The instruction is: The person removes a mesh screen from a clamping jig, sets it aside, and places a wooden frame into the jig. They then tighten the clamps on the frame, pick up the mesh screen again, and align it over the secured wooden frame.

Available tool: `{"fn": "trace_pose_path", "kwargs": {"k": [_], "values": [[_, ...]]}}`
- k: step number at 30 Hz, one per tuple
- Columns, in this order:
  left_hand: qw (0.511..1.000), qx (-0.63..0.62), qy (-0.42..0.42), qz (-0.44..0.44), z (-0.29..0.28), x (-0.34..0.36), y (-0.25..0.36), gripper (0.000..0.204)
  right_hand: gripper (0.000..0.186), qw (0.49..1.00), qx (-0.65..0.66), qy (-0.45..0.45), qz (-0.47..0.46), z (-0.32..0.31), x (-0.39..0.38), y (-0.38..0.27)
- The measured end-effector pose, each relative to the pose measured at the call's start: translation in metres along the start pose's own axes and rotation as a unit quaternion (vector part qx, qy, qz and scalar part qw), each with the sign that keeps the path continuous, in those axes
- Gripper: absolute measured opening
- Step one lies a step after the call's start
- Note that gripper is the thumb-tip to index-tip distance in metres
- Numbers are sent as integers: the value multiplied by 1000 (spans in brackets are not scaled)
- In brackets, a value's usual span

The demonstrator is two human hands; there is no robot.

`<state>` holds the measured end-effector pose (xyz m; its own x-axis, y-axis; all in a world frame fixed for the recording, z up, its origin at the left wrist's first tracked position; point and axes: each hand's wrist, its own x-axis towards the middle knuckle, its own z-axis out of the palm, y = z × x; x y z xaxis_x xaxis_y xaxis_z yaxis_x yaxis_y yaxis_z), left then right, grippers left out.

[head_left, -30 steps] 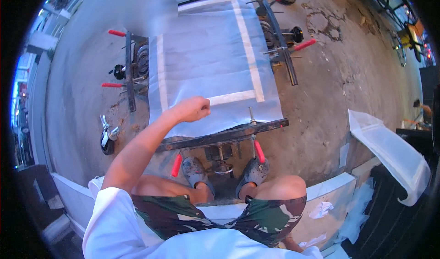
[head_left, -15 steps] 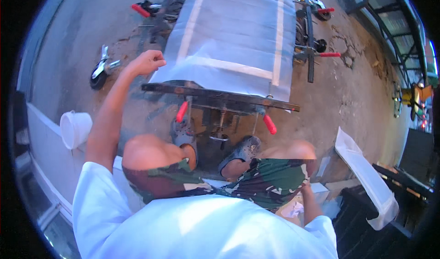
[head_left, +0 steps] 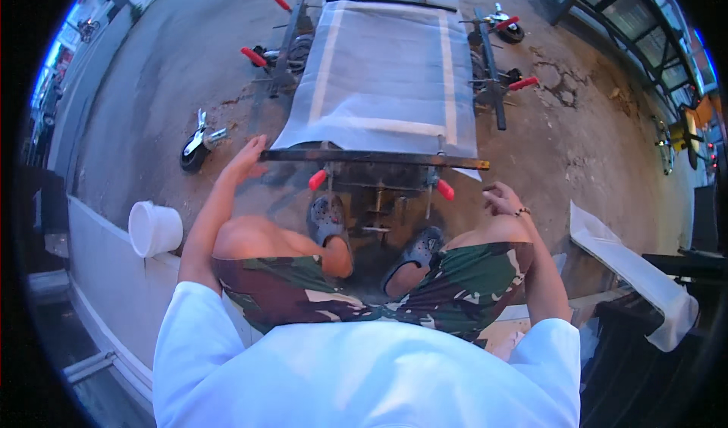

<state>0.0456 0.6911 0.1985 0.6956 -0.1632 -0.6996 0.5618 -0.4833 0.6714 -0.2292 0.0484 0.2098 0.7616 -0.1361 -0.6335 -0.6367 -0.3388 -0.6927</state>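
Left hand (head_left: 246,159), fingers spread and empty, nears the dark frame bar (head_left: 371,157) under the mesh screen (head_left: 387,72); right hand (head_left: 502,199) loosely curled, empty: grip the bar squarely, clear of the red-handled clamps (head_left: 317,179).

floor: cracked grey concrete (head_left: 576,155) | low white wall (head_left: 98,261) at left | light: bluish daylight

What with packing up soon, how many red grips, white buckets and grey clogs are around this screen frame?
red grips: 6
white bucket: 1
grey clogs: 2
Total: 9
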Motion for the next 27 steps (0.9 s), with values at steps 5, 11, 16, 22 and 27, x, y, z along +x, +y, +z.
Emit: {"fn": "trace_pose_path", "kwargs": {"k": [5, 11, 16, 22, 27], "values": [[979, -186, -83, -28, 4, 14, -7, 59, 58, 965, 227, -101, 84, 20, 4, -19], [970, -182, -158, 18, 9, 71, 0, 33, 63, 907, 361, -162, 141, 32, 52, -2], [959, -224, -166, 50, -7, 73, 42, 37, 62, 894, 428, -131, 13, 38, 80, -3], [914, -330, -217, 90, 2, 104, 52, 45, 46, 845, 533, 18, -38, 40, 94, -17], [969, -222, -104, 36, 10, 128, 16, 38, 43, 876, 481, 25, -14, 45, 105, 1]]}}
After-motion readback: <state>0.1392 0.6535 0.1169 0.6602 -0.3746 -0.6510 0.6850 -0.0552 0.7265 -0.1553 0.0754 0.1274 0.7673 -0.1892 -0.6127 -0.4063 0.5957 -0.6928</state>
